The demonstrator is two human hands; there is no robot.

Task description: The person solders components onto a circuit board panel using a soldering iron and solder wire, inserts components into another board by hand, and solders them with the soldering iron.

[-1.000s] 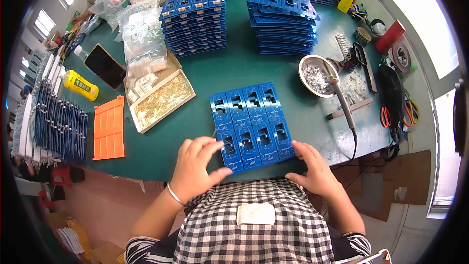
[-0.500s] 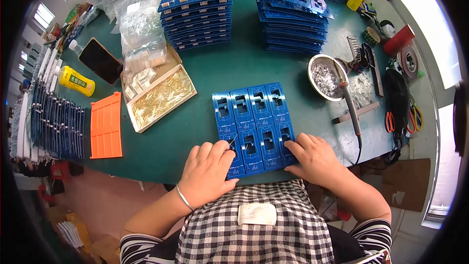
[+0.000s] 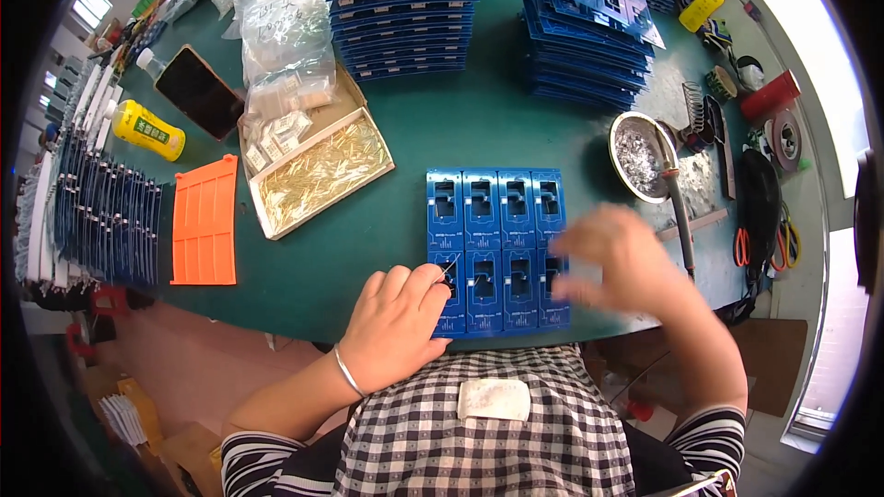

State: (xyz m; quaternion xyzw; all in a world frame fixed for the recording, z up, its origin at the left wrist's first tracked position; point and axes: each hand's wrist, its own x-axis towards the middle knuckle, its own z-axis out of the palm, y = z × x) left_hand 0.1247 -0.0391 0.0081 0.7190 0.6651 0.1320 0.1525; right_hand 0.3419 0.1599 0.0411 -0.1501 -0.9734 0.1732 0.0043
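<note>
A blue circuit-board panel (image 3: 500, 249), split into two rows of small boards with dark cutouts, lies flat near the front edge. My left hand (image 3: 391, 317) rests at its lower left corner, fingers curled, with a thin metal pin (image 3: 449, 267) showing at the index fingertip. The thumb lies at the panel's front edge. Over the panel's right side is my right hand (image 3: 619, 262), blurred by motion, its thumb and fingers apart and nothing visible between them.
Stacks of blue panels (image 3: 401, 23) (image 3: 589, 46) stand at the back. A box of gold-coloured pins (image 3: 322, 170) lies left, beside an orange tray (image 3: 204, 225), a phone (image 3: 198, 92) and a yellow bottle (image 3: 147, 131). Rightward are a metal bowl (image 3: 635, 158), a soldering iron (image 3: 680, 212) and scissors (image 3: 785, 239).
My right hand has come off the panel's right edge and is moving. The panel now sits straighter in view. My left hand stays at its corner, and the whole view has shifted slightly.
</note>
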